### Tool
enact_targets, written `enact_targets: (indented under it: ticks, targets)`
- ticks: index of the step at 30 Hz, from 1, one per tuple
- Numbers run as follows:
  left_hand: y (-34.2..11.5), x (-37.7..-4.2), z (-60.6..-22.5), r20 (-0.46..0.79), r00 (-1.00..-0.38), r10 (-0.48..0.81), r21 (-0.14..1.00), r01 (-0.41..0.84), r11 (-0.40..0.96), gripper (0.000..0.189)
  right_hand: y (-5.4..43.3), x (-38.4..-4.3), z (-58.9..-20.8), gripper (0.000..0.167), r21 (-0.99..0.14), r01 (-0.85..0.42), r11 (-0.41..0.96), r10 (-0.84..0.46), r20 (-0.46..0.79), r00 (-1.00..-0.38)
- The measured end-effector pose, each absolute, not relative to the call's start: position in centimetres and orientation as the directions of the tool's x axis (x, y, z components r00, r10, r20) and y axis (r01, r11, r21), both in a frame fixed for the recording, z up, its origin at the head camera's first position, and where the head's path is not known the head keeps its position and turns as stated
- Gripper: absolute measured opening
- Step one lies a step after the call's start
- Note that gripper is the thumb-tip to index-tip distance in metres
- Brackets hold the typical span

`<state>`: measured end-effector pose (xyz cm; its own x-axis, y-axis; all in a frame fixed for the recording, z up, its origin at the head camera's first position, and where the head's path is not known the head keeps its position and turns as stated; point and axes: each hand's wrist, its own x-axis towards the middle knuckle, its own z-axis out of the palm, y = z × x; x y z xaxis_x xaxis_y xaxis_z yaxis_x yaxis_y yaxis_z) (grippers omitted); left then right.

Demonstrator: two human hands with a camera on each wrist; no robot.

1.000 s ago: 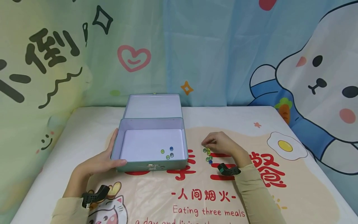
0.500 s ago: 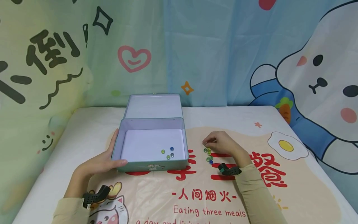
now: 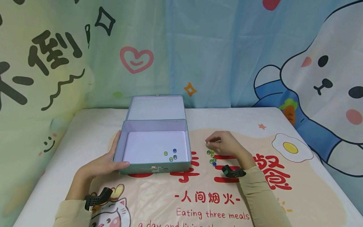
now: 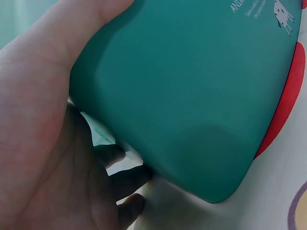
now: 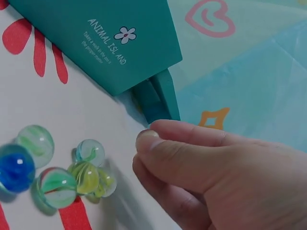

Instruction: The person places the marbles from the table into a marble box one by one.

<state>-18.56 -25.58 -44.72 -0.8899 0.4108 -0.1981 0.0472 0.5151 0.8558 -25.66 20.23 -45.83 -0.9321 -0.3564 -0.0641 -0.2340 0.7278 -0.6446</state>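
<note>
Green box [image 3: 136, 169] sitting open
Four marbles [image 3: 174, 150] are resting inside toward 4 o'clock; loose marbles [image 5: 56, 188] are clustering outside at 3 o'clock.

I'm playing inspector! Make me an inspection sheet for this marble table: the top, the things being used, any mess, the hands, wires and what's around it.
Surface: a printed cloth with red writing, under the box and loose marbles.
Things in use: a green box, its lid open; four marbles inside; six loose marbles, one of them blue, on the cloth to the right of the box.
Clutter: nothing seen.
Left hand: grips the box's left side, thumb at the front.
Right hand: near the loose marbles, fingertips together; can't tell if it holds one.
Cables: nothing seen.
Surroundings: a cartoon curtain behind, with a big white rabbit.
</note>
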Motion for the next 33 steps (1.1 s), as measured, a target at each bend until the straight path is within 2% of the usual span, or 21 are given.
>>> enact_targets:
  ticks: [11,21,33]
  targets:
    - [-25.6,-18.5,-44.7,-0.201,-0.889,0.411,0.853,0.048,0.519,0.112,19.7,-25.5,-45.1,0.017,-0.666,-0.341,0.664,-0.415,0.051,-0.908]
    - [-25.7,-18.5,-44.9,-0.205,-0.893,0.401,0.85,0.04,0.525,0.112,18.6,-25.0,-43.7,0.022,-0.758,-0.32,0.568,-0.432,0.056,-0.9]
    - [-25.5,-18.5,-44.5,-0.217,-0.895,0.389,0.838,0.034,0.544,0.112,17.1,-23.9,-41.8,0.021,-0.73,-0.419,0.54,-0.474,0.149,-0.868]
